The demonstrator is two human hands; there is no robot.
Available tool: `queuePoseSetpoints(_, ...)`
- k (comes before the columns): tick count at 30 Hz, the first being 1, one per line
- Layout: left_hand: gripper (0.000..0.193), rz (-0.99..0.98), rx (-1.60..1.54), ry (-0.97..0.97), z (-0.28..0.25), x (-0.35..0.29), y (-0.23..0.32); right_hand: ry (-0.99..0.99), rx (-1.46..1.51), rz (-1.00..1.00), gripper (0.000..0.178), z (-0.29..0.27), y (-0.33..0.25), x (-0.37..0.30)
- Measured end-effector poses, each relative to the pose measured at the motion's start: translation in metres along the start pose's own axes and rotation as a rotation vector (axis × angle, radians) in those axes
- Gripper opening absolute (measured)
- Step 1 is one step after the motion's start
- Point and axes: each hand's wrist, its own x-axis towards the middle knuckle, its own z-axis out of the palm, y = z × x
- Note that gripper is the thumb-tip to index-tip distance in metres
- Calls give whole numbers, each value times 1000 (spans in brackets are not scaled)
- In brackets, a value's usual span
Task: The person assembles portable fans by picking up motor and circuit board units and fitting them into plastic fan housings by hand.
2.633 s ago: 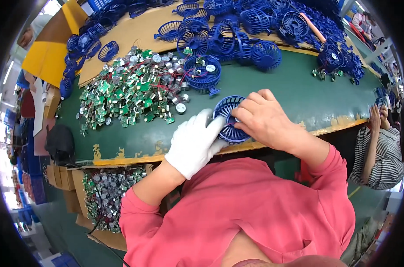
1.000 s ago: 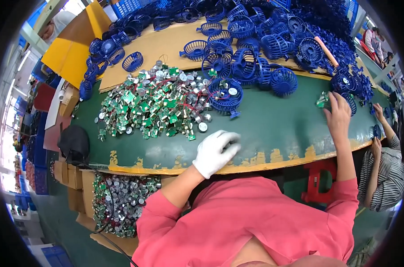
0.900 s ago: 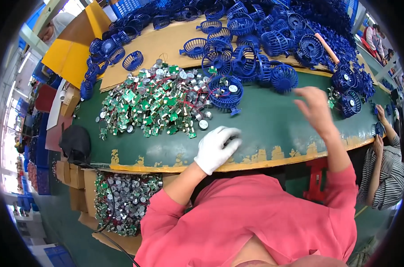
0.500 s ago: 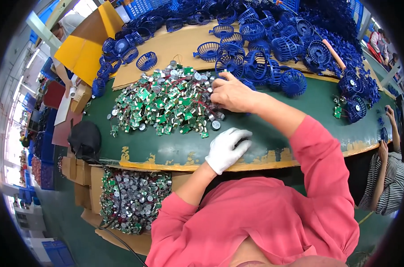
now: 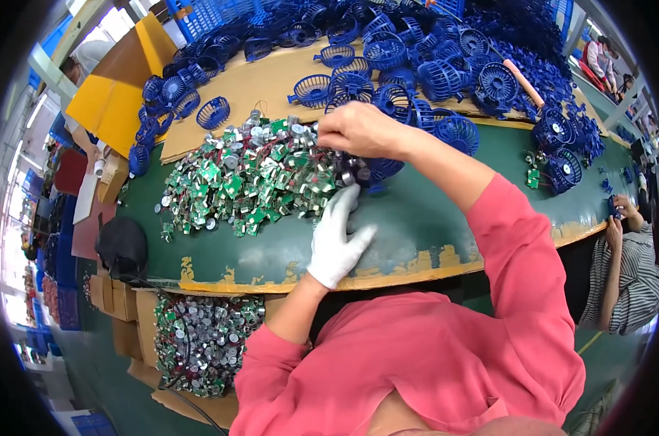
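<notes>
A heap of small green circuit boards with silver motors and red wires lies on the green table. At the heap's right edge my bare right hand is raised with its fingers pinched together. Whatever they grip is hidden; dark, blurred parts show just below it. My left hand, in a white glove, is nearer to me, fingers stretched toward the heap's right edge and thumb apart. Blue fan housings with round cage grilles lie just beyond and right of my right hand.
More blue housings are piled along the back on cardboard. A carton of boards and motors stands below the table edge, beside a black bag. Two assembled fan heads lie at right, near a co-worker's hands.
My right hand has lifted slightly and moved left, its fingers closing. My gloved left hand has shifted left and forward to the heap's edge, its fingers straightening. The whole view has shifted a little.
</notes>
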Motion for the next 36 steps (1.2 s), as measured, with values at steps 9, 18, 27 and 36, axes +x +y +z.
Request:
queuePoseSetpoints(9,55,223,790,375,-80,54,-8,234,-65,-79,15,-21,-17,20)
queuePoseSetpoints(18,46,-105,1068,379,-131,32,-50,390,7,-43,34,24,15,1)
queuePoseSetpoints(27,41,36,998,432,-121,11,-34,56,-158,9,31,28,-2,-100)
queuePoseSetpoints(36,33,87,918,463,-125,-9,-20,600,1534,492,30,-52,58,-168)
